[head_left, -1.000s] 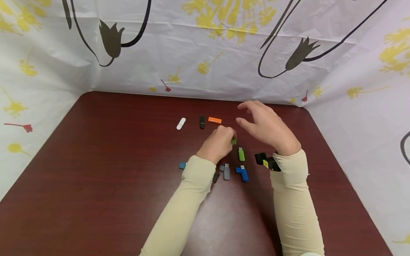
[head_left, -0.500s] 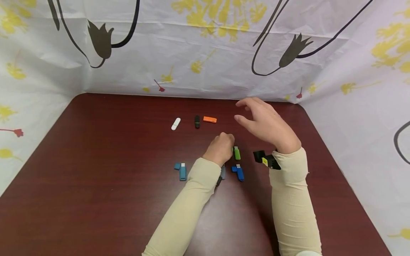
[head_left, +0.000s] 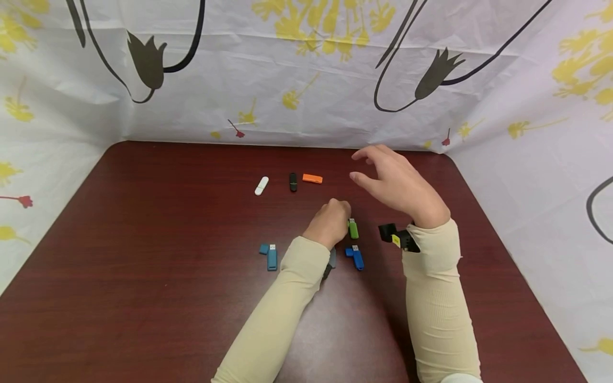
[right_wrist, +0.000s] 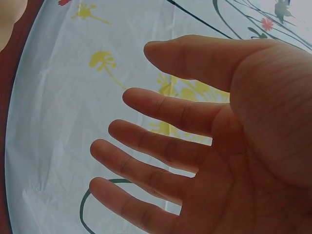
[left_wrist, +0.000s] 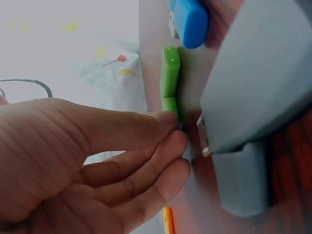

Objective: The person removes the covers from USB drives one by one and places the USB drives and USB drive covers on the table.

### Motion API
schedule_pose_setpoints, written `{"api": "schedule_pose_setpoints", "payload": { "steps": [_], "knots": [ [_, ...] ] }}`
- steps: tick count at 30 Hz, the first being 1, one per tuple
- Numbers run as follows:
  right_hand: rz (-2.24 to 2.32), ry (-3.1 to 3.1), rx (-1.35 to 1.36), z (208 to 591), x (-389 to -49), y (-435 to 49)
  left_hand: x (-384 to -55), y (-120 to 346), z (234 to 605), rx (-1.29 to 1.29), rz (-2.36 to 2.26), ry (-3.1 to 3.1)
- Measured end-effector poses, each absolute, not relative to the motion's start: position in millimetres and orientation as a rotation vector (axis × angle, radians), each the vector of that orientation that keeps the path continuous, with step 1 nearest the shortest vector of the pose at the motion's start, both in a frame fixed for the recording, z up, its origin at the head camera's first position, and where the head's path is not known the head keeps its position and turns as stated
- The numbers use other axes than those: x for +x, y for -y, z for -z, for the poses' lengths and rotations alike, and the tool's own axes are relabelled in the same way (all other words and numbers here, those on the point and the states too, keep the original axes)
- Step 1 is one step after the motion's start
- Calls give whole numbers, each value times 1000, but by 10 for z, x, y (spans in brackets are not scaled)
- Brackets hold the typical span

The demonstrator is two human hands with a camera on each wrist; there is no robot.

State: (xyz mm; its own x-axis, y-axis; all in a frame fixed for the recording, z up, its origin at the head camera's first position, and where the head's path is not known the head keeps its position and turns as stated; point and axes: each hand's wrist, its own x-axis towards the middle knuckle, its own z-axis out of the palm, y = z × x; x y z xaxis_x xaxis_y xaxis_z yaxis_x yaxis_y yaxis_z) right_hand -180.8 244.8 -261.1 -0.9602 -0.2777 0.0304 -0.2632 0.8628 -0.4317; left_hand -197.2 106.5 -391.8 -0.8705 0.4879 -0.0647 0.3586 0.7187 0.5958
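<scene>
In the head view my left hand is low over the table, beside a green USB stick whose metal plug is bare. Its thumb and fingertips pinch a small green cap, seen in the left wrist view against the end of the green stick. The hand and sleeve mostly hide a grey USB stick in the head view; its grey cap shows in the left wrist view. My right hand hovers to the right with fingers spread and nothing held.
A blue USB stick and a teal one lie uncapped, caps beside them. Farther back are white, black and orange sticks. A patterned sheet rises behind the dark table.
My left hand has come down and nearer with the green cap, to beside the green stick. The head view has shifted slightly. The right hand keeps its pose.
</scene>
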Motion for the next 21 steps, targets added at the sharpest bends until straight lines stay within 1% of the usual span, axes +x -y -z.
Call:
{"api": "schedule_pose_setpoints", "payload": {
  "steps": [5, 10, 15, 21],
  "knots": [
    [689, -2998, -440, 2626, -1820, -2454, -1979, -1030, 3878, 654, -867, -2689],
    [689, -2987, -413, 2650, -1840, -2461, -1988, -925, 3756, 636, -855, -2706],
    [685, -2987, -406, 2686, -1889, -2458, -2007, -748, 3590, 665, -750, -2823],
    [683, -2987, -404, 2726, -1963, -2436, -2028, -447, 3419, 578, -694, -2933]
  ]
}}
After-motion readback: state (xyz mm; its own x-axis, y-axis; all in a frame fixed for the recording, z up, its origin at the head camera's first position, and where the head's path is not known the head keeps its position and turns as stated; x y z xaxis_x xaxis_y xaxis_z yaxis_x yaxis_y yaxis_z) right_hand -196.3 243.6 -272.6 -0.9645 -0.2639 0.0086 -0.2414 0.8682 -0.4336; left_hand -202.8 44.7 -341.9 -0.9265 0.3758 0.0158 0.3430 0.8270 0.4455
